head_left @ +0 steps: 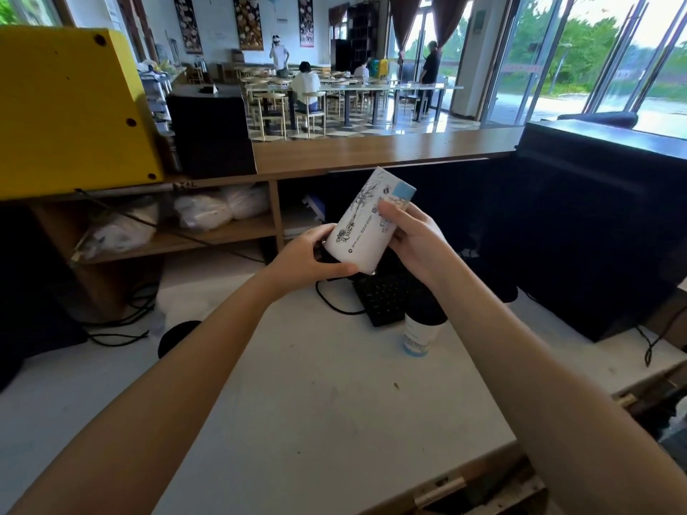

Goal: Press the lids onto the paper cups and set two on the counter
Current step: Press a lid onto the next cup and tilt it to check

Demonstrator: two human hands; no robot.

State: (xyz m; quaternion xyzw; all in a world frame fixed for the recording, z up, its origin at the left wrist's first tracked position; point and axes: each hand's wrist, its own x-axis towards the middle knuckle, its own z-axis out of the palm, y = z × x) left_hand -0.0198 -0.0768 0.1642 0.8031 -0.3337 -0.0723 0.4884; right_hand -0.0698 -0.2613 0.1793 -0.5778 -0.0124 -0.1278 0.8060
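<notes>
Two hands, left hand (pixel 312 260) and right hand (pixel 412 236), grip one tilted paper cup (pixel 366 221); another cup (pixel 420 334) stands below.

Both hands, left (pixel 308 260) and right (pixel 412 237), grip a tilted paper cup (pixel 366 221).

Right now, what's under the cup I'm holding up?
Below the tilted paper cup lie a black keyboard and cables on the white worktable. A hand hides its wide end, so any lid is unseen.

The near half of the white bench (pixel 297 421) lay bare; a keyboard (pixel 383 295), cables (pixel 334 306) and second cup (pixel 420 336) crowded its far edge.
</notes>
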